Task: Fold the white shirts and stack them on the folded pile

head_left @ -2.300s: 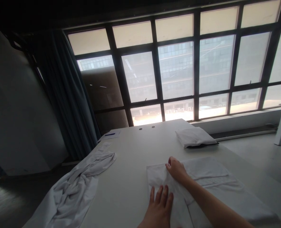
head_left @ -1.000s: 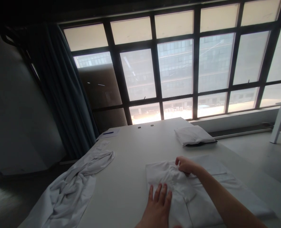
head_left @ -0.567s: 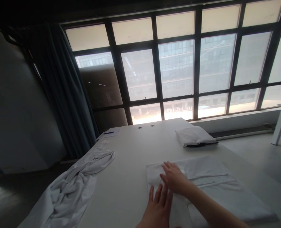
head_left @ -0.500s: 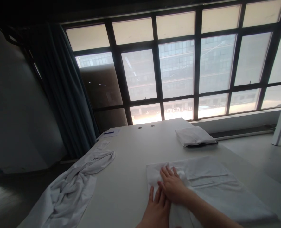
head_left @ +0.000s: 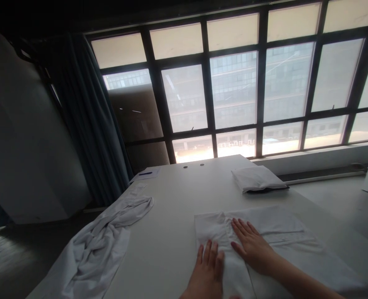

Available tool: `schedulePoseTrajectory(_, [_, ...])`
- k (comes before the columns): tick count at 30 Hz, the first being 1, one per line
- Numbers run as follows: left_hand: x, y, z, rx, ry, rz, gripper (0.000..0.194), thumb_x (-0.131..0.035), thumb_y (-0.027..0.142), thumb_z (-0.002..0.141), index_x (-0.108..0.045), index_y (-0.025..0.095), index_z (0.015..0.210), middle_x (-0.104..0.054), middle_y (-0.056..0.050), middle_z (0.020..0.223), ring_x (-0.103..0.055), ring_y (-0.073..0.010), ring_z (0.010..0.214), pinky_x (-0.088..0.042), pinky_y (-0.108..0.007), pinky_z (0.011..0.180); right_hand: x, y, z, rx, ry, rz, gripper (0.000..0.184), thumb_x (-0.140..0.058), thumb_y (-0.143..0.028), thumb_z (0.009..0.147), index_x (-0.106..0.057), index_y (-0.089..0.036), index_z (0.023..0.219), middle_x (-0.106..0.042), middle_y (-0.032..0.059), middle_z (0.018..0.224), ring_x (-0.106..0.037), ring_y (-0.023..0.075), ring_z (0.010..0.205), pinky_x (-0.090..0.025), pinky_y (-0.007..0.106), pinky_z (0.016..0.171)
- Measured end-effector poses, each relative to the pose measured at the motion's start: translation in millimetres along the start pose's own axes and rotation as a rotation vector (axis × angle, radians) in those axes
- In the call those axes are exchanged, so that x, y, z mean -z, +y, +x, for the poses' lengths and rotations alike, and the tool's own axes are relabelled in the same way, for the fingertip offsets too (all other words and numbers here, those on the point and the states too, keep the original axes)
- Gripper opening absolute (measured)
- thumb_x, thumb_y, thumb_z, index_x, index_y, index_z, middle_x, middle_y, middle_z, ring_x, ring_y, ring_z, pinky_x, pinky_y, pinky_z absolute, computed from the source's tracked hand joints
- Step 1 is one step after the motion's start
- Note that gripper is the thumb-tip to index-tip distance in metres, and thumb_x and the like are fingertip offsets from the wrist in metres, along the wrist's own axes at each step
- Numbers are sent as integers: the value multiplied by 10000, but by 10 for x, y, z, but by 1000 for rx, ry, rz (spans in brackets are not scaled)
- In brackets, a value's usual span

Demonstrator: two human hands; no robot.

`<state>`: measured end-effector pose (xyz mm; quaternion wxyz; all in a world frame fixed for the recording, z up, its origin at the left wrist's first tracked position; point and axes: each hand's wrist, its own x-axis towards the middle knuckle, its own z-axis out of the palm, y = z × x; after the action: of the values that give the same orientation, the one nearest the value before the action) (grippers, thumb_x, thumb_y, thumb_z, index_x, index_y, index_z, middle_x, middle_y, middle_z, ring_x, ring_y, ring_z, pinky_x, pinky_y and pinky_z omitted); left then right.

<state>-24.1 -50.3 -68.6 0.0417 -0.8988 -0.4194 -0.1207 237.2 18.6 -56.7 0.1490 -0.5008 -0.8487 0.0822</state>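
Note:
A white cloth (head_left: 283, 226), folded into a flat layered shape, lies on the white table (head_left: 168, 232) in front of me. My left hand (head_left: 207, 268) rests on its near left part, fingers stretched out. Farther right, my right hand (head_left: 254, 245) lies flat across the cloth with the fingers extended and the thumb apart. Small wrinkles run through the fabric between and above the two hands. Neither hand grips anything. Part of the cloth's near edge is hidden by my forearms and the frame's bottom.
A crumpled white cloth (head_left: 98, 253) spreads along the table's left side. Toward the back right sits a folded white cloth (head_left: 258, 178) with a dark edge. Paper with a pen (head_left: 145, 172) lies at the far left corner. Beyond are a curtain (head_left: 93, 124) and windows.
My right hand has slid right over the cloth, away from my left hand, which it was touching. My left hand stays in nearly the same place.

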Motion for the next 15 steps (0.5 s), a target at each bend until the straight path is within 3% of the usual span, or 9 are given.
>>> schedulePoseTrajectory(4, [123, 4, 23, 31, -120, -20, 952, -503, 775, 860, -201, 261, 1603, -179, -168, 1649, -237, -428, 1490, -298, -609, 1162, 42, 126, -192, -29, 25, 1, 705, -324, -641, 996, -303, -234, 1572, -269, 75, 1633, -219, 302, 1520, -151, 549, 1240])
schedulePoseTrajectory(7, [251, 40, 68, 75, -247, -46, 847, -449, 724, 915, -236, 268, 1596, -206, -174, 1638, -258, -436, 1480, -315, -630, 1140, 78, 140, -271, -56, 19, 15, 691, -342, -633, 992, -341, -236, 1558, -273, 67, 1631, -215, 306, 1520, -155, 550, 1241])
schedulePoseTrajectory(10, [411, 137, 142, 168, -341, -62, 863, -449, 780, 879, -363, 249, 1554, -328, -202, 1595, -349, -473, 1429, -352, -677, 1090, 68, 85, -305, -38, -7, 72, 681, -393, -600, 984, -346, -237, 1557, -264, 73, 1632, -208, 307, 1521, -143, 552, 1243])
schedulePoseTrajectory(13, [534, 245, 233, 219, -282, -44, 840, -494, 800, 842, -517, 224, 1453, -511, -207, 1482, -452, -454, 1368, -341, -684, 1099, -8, -56, -307, -4, -48, 158, 640, -390, -496, 996, -324, -217, 1568, -267, 87, 1630, -219, 294, 1520, -119, 548, 1247])
schedulePoseTrajectory(15, [566, 279, 285, 130, -186, -70, 813, -504, 775, 858, -503, 227, 1458, -491, -168, 1512, -417, -394, 1413, -322, -598, 1161, -62, -182, -299, 10, -58, 236, 624, -374, -432, 995, -325, -198, 1571, -294, 95, 1623, -235, 285, 1516, -132, 533, 1249])
